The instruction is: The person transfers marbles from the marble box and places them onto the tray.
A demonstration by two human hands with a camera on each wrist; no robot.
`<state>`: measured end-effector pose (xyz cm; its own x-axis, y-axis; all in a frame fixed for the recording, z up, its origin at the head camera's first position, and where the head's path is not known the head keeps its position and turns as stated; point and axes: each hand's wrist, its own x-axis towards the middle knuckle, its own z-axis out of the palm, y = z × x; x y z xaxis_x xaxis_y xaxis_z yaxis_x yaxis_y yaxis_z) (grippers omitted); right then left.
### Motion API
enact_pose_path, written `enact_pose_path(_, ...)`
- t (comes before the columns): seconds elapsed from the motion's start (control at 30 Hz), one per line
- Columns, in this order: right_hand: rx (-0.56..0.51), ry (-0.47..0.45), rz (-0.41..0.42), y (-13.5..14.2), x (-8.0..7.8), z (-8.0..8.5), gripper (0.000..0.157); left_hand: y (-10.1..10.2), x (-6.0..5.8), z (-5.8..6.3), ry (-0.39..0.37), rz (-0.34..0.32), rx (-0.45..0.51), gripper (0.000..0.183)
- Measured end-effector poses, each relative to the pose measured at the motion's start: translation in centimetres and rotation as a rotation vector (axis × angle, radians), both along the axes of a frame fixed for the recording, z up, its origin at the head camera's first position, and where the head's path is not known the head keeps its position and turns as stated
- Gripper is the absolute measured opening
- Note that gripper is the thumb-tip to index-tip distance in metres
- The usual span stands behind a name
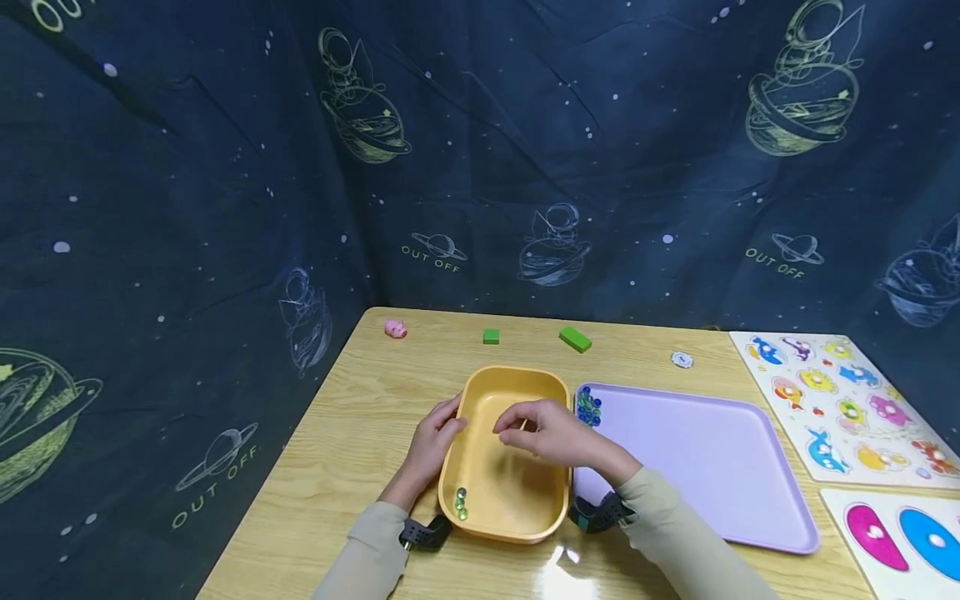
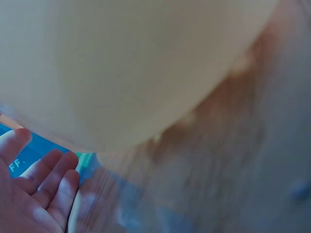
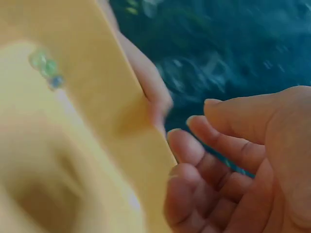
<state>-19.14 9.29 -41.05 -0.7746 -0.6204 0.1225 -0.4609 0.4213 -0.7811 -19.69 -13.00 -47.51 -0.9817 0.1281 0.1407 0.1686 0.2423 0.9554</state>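
Note:
A yellow plastic tub stands on the table with a small line of green and dark blue glass marbles in its near left corner. My left hand holds the tub's left side, thumb at the rim; the left wrist view shows its fingers beside the pale tub wall. Over the tub's middle hovers my right hand, fingers loosely bent. In the right wrist view the thumb stands apart from the fingers, and nothing shows between them.
A lilac tray lies right of the tub, with several blue and green marbles in its far left corner. Behind are a pink pig figure, green blocks and a white disc. Puzzle boards lie far right.

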Motion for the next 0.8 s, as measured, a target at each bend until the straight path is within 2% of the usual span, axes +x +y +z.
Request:
enact_pose_path(0.1, 0.112, 0.047, 0.098, -1.5, 0.3, 0.1, 0.016, 0.2, 0.5, 1.0, -0.003, -0.013, -0.016, 0.042)
enact_pose_path(0.23, 0.269, 0.034, 0.22, -2.9, 0.3, 0.2, 0.021, 0.3, 0.5, 1.3, -0.01, -0.014, -0.029, 0.042)
enact_pose_path(0.33, 0.342, 0.011, 0.269, -3.6, 0.1, 0.1, 0.022, 0.3, 0.3, 1.2, -0.008, -0.018, -0.024, 0.042)
enact_pose_path(0.5, 0.381, -0.063, 0.31, -4.6, -0.4, -0.9, 0.021, 0.2, 0.3, 1.1, -0.01, -0.026, -0.011, 0.042)
enact_pose_path(0.63, 0.393, -0.156, 0.37, -5.2, -0.4, -1.7, 0.022, 0.2, 0.4, 1.2, -0.014, -0.021, -0.018, 0.042)
enact_pose_path(0.8, 0.395, -0.214, 0.459, -6.0, 0.0, -2.5, 0.021, 0.2, 0.5, 1.2, -0.005, -0.012, -0.024, 0.042)
